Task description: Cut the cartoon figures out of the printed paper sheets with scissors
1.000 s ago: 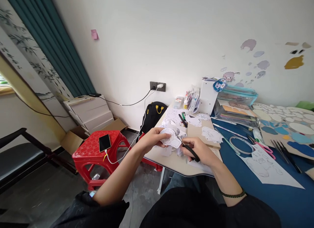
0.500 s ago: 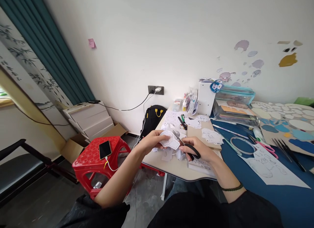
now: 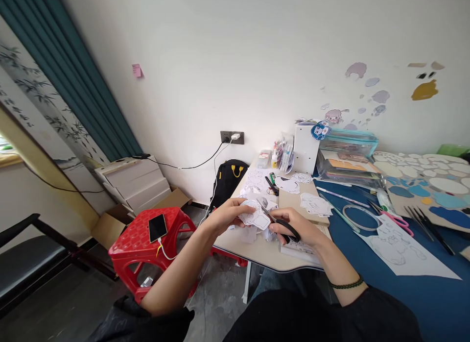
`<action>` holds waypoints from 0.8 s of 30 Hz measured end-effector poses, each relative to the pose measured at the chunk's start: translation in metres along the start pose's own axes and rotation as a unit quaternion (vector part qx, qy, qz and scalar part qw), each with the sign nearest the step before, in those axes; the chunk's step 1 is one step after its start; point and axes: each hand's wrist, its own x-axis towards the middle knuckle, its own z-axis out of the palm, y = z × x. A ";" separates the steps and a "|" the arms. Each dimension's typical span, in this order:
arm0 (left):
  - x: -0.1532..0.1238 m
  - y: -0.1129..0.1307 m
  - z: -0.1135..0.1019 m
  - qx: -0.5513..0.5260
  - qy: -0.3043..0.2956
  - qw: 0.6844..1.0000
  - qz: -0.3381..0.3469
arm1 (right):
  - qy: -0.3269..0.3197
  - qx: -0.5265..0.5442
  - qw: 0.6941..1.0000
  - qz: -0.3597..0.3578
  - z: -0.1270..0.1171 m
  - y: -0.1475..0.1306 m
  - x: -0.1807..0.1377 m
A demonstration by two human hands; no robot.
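My left hand point(image 3: 229, 214) is closed on a white paper cutout point(image 3: 260, 220) with line drawings, its thumb lying on top of the sheet. My right hand point(image 3: 295, 228) grips a pair of black-handled scissors point(image 3: 290, 229), and the blades reach to the upper right edge of the paper. Whether the blades are cutting into it is too small to tell. Below both hands lie crumpled paper scraps point(image 3: 270, 234) on the pale tabletop point(image 3: 229, 244).
A cardboard sheet point(image 3: 290, 201) carries more paper cutouts point(image 3: 315, 204). On the blue mat point(image 3: 352, 263) lie tweezers point(image 3: 433, 232), pink-handled scissors point(image 3: 400, 222) and a drawing point(image 3: 407, 249). A phone point(image 3: 157, 228) rests on the red stool point(image 3: 128, 234) to the left.
The scissors' blades have come closer to the paper cutout and now meet its edge. The paper has turned slightly in my left hand. The view has shifted a little to the right.
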 end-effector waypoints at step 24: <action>0.010 -0.003 0.000 -0.036 0.021 0.999 -0.020 | 0.078 -0.024 0.996 0.041 0.008 -0.001 0.001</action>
